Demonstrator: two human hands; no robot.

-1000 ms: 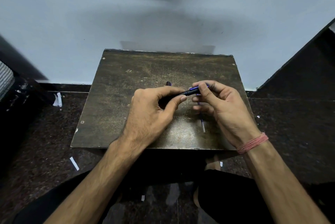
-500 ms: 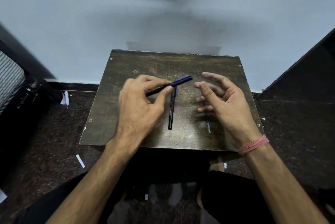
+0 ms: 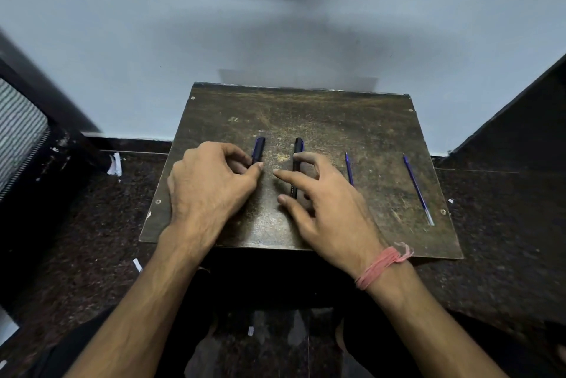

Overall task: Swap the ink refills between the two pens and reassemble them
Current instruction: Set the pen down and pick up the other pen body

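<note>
Pen barrels, two: left barrel point(image 3: 258, 149) and right barrel point(image 3: 297, 163) lay parallel mid-counter. Refills, two: near refill point(image 3: 349, 168) and far refill point(image 3: 418, 189) lay rightward. Left hand point(image 3: 208, 187) pinched the left barrel; right hand point(image 3: 324, 203), fingers relaxed, touched the right barrel. Counter point(image 3: 337, 120): one, scuffed brown, against pale wall point(image 3: 275, 16), on dark speckled floor point(image 3: 76, 224).

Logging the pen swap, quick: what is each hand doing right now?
Left hand: fingers curled, pinching the left pen barrel on the board.
Right hand: open, fingers spread over the right pen barrel.

Corner where I sit

My scuffed brown worktop point(image 3: 306, 108) stands against a pale blue wall point(image 3: 275, 10); dark speckled floor point(image 3: 505, 209) around me, paper scraps point(image 3: 115, 164) at left.
</note>
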